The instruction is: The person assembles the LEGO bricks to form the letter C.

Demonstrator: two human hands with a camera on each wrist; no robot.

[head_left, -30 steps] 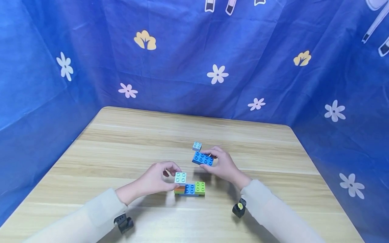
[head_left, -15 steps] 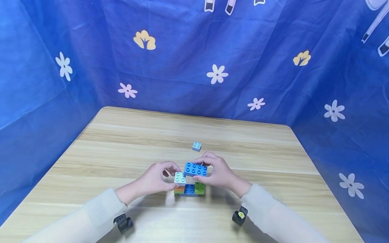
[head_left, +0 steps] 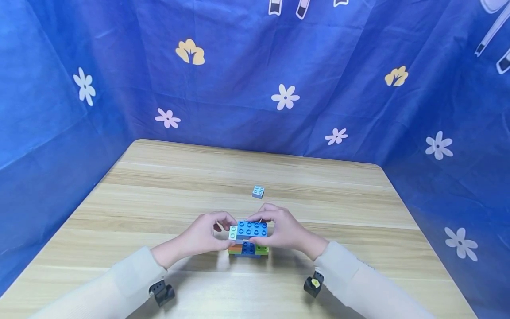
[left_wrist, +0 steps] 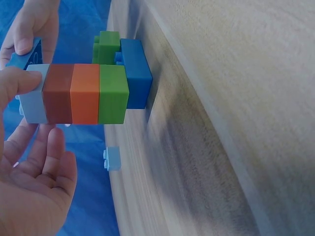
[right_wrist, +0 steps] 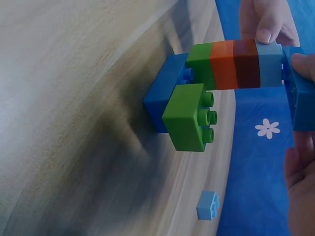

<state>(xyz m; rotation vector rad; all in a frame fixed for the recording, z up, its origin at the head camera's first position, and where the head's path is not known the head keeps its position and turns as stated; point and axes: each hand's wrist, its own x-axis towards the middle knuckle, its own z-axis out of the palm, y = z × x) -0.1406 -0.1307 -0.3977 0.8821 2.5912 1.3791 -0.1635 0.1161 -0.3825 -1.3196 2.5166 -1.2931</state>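
A column of toy bricks rises from one end of a blue base brick [right_wrist: 165, 93]: a green brick [left_wrist: 113, 93], an orange brick [left_wrist: 84, 93], a brown brick [left_wrist: 57, 93] and a light blue brick [left_wrist: 37, 101] on top. On the base's other end sits a second green brick [right_wrist: 184, 118], its studs bare. My left hand [head_left: 207, 233] pinches the column's top between thumb and fingers. In my right hand [head_left: 284, 228] is a long blue brick [head_left: 253, 230], level, its left end over the light blue brick's studs and its right end overhanging the second green brick.
A loose light blue brick [head_left: 258, 192] lies on the wooden table [head_left: 167, 177] beyond the hands. Blue cloth [head_left: 239, 66] with flower prints encloses the table's back and sides. A small black camera [head_left: 161, 292] is strapped at the left wrist, another camera [head_left: 313, 285] at the right.
My right hand has brought the long blue brick left and toward the body, from beside the loose brick to over the column's top. The left hand keeps its place on the column.
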